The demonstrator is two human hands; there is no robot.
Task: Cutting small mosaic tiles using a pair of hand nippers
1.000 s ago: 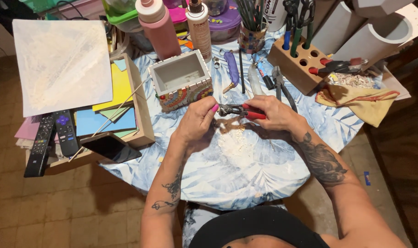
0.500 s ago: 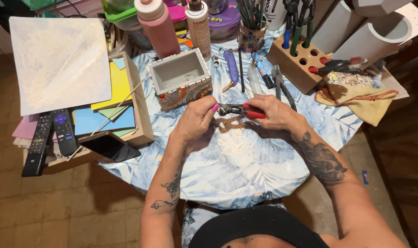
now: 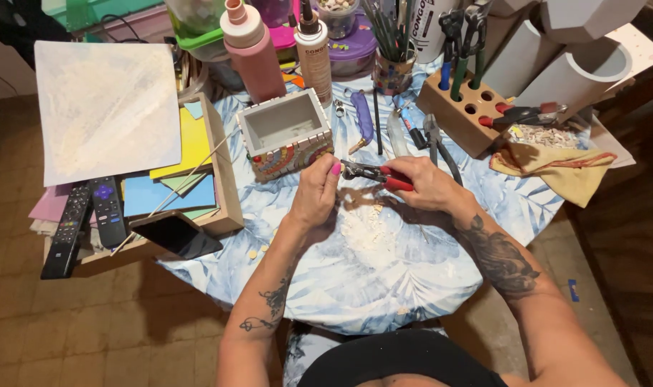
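Observation:
My right hand (image 3: 428, 185) grips red-handled nippers (image 3: 373, 173), their jaws pointing left toward my left hand (image 3: 315, 193). The left hand's fingertips pinch something small at the jaws; the piece itself is too small to make out. Both hands hover over a round table covered by a blue leaf-print cloth (image 3: 384, 279), above a scatter of pale chips (image 3: 362, 226). Just behind my left hand stands a small rectangular box (image 3: 285, 136) with a mosaic pattern along its front side.
A wooden tool block (image 3: 464, 107) with pliers stands at the back right, beside a yellow cloth (image 3: 556, 168). Bottles (image 3: 253, 51) and a brush cup (image 3: 392, 68) line the back. At left, a tray (image 3: 222, 179) holds coloured sheets, two remotes (image 3: 86, 222) and a phone (image 3: 174, 235).

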